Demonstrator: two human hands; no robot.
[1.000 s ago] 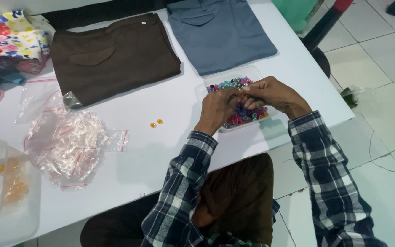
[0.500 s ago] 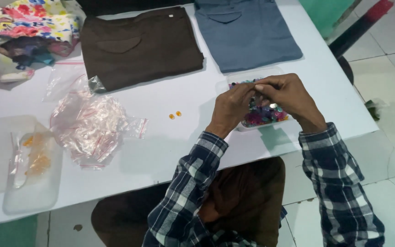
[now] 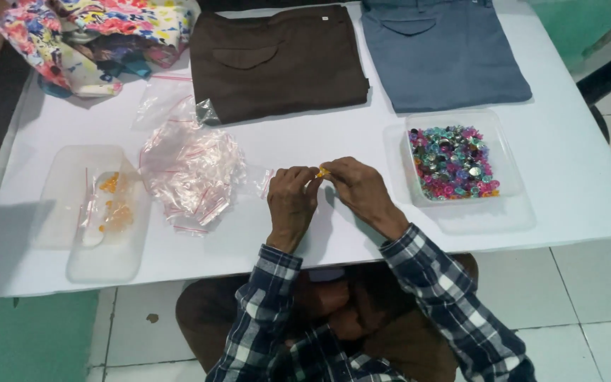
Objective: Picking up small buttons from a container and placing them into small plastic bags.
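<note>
Head view, left to right, placed from the hands.

Far left of the hands: clear plastic tray (image 3: 72, 212) holding a small bag with orange beads (image 3: 111, 205). Just left of the left hand: heap of empty clear zip bags (image 3: 189, 170), one lying almost against the knuckles.

Centre: left hand (image 3: 291, 201) and right hand (image 3: 358, 187) meet fingertip to fingertip over the white table (image 3: 319, 134). Between them sits a small orange bead (image 3: 322, 172), pinched; which hand bears the grip I cannot tell. Other fingers curled in.

Right of the right hand: clear tray of mixed coloured beads (image 3: 454, 163), apart from the hands.

Beyond the hands: floral cloth bundle (image 3: 93, 35), folded brown trousers (image 3: 277, 60), folded grey-blue trousers (image 3: 440, 53).

Step in hand, by judgement: sorting by colour, one orange piece picked out and held. Next move likely calls for a bag mouth held open and a careful drop, the bead being tiny and apt to roll.
</note>
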